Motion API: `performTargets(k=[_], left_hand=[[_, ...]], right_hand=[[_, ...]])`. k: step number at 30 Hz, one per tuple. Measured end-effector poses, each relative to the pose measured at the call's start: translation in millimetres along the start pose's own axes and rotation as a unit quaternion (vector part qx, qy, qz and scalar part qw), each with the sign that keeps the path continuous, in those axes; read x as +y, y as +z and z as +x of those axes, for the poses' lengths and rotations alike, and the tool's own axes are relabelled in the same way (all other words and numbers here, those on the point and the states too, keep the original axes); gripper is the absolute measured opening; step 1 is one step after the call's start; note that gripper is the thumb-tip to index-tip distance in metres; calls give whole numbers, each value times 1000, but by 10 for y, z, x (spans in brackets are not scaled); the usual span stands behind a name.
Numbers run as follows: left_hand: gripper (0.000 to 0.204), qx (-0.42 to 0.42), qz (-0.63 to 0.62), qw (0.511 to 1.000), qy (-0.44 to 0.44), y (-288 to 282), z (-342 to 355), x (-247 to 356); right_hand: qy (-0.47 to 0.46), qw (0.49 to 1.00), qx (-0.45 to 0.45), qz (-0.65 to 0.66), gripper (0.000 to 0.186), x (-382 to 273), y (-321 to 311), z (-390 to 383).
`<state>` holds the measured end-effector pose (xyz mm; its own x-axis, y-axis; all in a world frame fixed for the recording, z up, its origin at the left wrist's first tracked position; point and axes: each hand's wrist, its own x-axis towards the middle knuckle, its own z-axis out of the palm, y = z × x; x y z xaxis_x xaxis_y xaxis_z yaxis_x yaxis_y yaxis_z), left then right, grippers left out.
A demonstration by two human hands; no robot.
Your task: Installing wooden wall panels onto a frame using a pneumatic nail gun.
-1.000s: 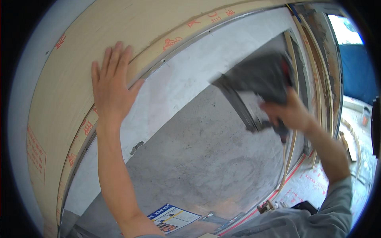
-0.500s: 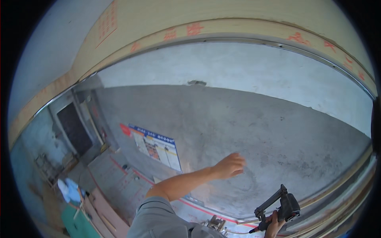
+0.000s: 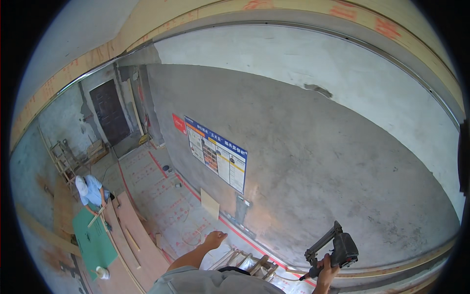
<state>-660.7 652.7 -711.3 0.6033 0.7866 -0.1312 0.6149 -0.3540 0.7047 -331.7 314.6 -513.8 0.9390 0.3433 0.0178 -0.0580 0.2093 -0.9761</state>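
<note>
At the lower right my right hand (image 3: 326, 270) is wrapped round the grip of a black nail gun (image 3: 344, 250). Its long magazine tilts up and away to the left, and a thin air hose (image 3: 288, 279) runs off from the grip's lower end. My left hand (image 3: 214, 240) is held out in the air at lower centre, over the covered floor. Its fingers are curled together, and I see nothing in them. A wooden trestle (image 3: 254, 264) stands below, between my two hands.
A grey plastered wall (image 3: 303, 147) bears a blue-and-white poster (image 3: 215, 156). Overhead runs a wooden board edge (image 3: 293, 11). Timber strips (image 3: 391, 272) lie at lower right. At lower left, a person in light blue (image 3: 90, 190) leans over a bench with brown panels (image 3: 134, 230).
The view has swung right and lower, showing more floor and bench. My left hand has come down and inward from in front of the wall. The nail gun stays in my right hand.
</note>
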Motion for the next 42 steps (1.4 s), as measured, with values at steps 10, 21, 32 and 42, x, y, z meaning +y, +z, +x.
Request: performTargets(k=[10, 21, 32, 42], left_hand=[[36, 357, -77, 852, 375, -3202, 1827, 2101], [25, 621, 136, 138, 759, -5120, 1053, 6182], [48, 631, 293, 285, 660, -5389, 853, 5705], [50, 665, 291, 354, 589, -6756, 1541, 4402]], right_hand=[[-54, 994, 68, -65, 10, 75, 1813, -449], [-43, 995, 95, 1, 8, 157, 2051, -506], [-50, 997, 53, 17, 15, -60, 1509, -322], [-124, 992, 18, -8, 12, -614, 2383, -231]])
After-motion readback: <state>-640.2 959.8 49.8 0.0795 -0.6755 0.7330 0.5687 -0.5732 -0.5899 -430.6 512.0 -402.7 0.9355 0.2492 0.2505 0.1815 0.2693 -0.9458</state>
